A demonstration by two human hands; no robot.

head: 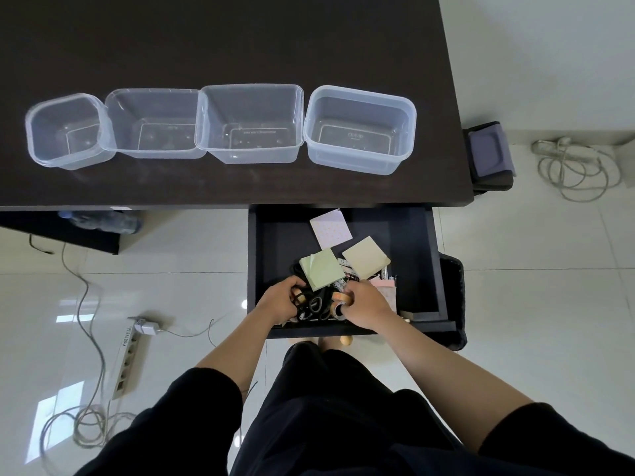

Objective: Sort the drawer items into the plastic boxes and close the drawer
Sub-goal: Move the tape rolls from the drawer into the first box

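Both hands dig into the open drawer (433, 269): left hand (280, 298) curled around black scissors (314, 305), right hand (366, 305) pinching tape rolls (340, 298); 4 plastic boxes (252, 123) wait empty on the desk (220, 39).

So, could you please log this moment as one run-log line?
drawer: open | plastic boxes: empty | left hand: on scissors | right hand: on tape roll

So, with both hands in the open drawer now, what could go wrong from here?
The left hand is among the black scissors; a blind grab could meet the blades. The green sticky pad lies loosely on the pile, so pulling from beneath may tip it. The smallest box overlaps its neighbour and may shift when filled.
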